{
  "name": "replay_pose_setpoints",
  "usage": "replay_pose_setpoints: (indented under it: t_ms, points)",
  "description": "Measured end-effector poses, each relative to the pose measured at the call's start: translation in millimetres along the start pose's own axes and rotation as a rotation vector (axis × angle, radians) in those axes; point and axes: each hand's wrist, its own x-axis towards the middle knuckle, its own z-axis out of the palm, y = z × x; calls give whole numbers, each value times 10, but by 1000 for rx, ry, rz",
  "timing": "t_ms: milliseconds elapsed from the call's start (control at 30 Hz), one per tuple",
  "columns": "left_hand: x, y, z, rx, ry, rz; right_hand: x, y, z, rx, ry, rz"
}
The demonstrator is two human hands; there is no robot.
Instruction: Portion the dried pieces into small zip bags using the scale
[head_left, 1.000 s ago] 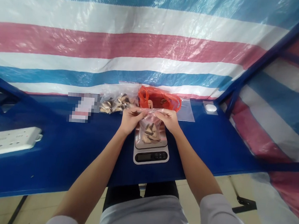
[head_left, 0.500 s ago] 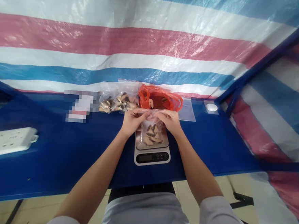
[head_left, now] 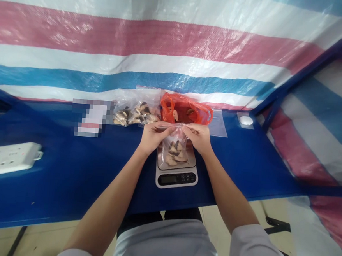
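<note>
My left hand (head_left: 153, 136) and my right hand (head_left: 199, 137) both pinch the top edge of a small clear zip bag (head_left: 175, 148), one at each end. The bag holds several pale and dark shell-like pieces and stands on the steel pan of a small kitchen scale (head_left: 176, 173) on the blue table (head_left: 68, 175). Just behind my hands lies an orange plastic bag (head_left: 186, 111) with a few pieces in it. To its left sits a filled clear bag (head_left: 135, 114) of the same pieces.
A white power strip (head_left: 9, 159) lies at the table's left. An empty clear bag (head_left: 219, 125) and a small white round object (head_left: 245, 120) sit at the back right. A blurred-out item (head_left: 91, 118) lies left of the bags. A striped tarp (head_left: 165, 45) backs the table.
My hands have stayed on the bag's top edge with only small finger shifts. The camera view has tilted slightly, moving everything a little to the right.
</note>
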Motion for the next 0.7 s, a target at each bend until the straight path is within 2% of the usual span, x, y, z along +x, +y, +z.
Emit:
replay_pose_setpoints:
  t_ms: [167, 500, 700]
  points:
    - [-9, -16, 0, 19, -6, 32, -8, -33, 7, 4, 1, -10]
    - [3, -71, -26, 27, 4, 52, 1, 50, -27, 114, -52, 100]
    - [-10, -26, 20, 4, 22, 22, -14, 17, -18, 70, -41, 39]
